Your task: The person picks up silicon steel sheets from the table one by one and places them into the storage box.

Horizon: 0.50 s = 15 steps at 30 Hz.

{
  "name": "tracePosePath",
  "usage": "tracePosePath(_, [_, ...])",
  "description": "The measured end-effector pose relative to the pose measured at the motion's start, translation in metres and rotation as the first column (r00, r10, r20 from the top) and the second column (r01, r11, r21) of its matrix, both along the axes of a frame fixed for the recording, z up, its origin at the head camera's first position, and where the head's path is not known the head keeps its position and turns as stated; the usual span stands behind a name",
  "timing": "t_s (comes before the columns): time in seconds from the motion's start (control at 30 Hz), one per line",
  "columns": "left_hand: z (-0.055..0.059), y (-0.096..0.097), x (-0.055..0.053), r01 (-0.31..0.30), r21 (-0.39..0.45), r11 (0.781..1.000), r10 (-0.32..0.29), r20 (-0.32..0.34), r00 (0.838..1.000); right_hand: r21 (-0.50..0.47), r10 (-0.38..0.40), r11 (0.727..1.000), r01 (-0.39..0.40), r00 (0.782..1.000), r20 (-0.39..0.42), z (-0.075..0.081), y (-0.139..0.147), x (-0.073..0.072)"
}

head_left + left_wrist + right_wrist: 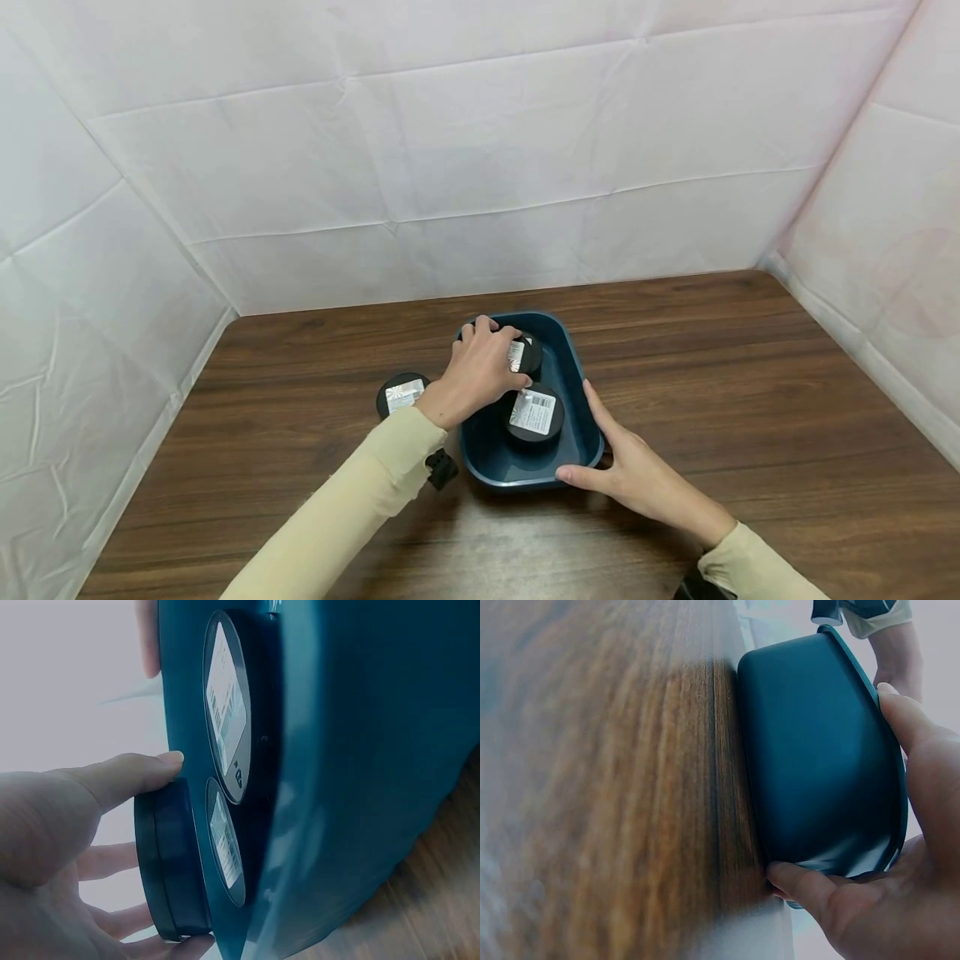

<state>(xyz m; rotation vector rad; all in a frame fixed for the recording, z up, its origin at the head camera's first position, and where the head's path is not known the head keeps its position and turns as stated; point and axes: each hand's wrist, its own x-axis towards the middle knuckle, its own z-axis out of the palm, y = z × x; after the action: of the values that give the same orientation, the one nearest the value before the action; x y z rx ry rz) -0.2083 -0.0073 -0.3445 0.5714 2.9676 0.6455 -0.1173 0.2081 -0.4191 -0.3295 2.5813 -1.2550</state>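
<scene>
My left hand point(480, 367) reaches over a dark blue plastic bin point(567, 358) and holds a round black jar point(172, 862) between thumb and fingers, its lid seam showing in the left wrist view. Two more black jars with white barcode labels lie inside: a near one point(534, 412) and another point(532, 354) partly covered by the left hand. At the bin's near right corner, my right hand point(637, 475) grips it, thumb on the rim and fingers along the outer side, as the right wrist view shows too.
Left of the bin, another black jar point(403, 394) with a white label lies on the brown wooden table point(300, 400), partly behind the left wrist. White sheeting point(480, 183) hangs along the back and both sides of the table.
</scene>
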Motion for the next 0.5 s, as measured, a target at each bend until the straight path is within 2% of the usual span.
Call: tracePosePath(0.5, [-0.001,0.008,-0.017,-0.009,-0.044,0.999,0.011,0.046,0.999,-0.016,0.024,1.000,-0.024,1.000,-0.005,0.002,0.001,-0.002])
